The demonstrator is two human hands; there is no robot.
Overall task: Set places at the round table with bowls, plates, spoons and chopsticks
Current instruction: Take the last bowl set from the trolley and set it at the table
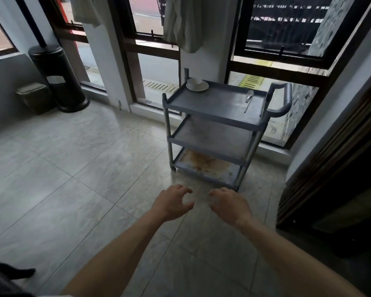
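A grey three-shelf cart (pixel 214 116) stands by the windows. On its top shelf, at the far left corner, a white bowl (pixel 194 81) sits on a white plate (pixel 198 87). Near the right end lie a white spoon (pixel 249 95) and dark chopsticks (pixel 247 107). My left hand (pixel 172 202) and my right hand (pixel 229 205) hang side by side over the floor in front of the cart, well short of it. Both hold nothing, with fingers curled and apart. The round table is out of view.
A black cylindrical stand (pixel 58 76) and a small lidded bin (pixel 33 97) are at the left wall. A dark wooden door or cabinet (pixel 334 168) stands at the right. Tiled floor (pixel 84 168) lies between me and the cart. The lower shelves hold nothing.
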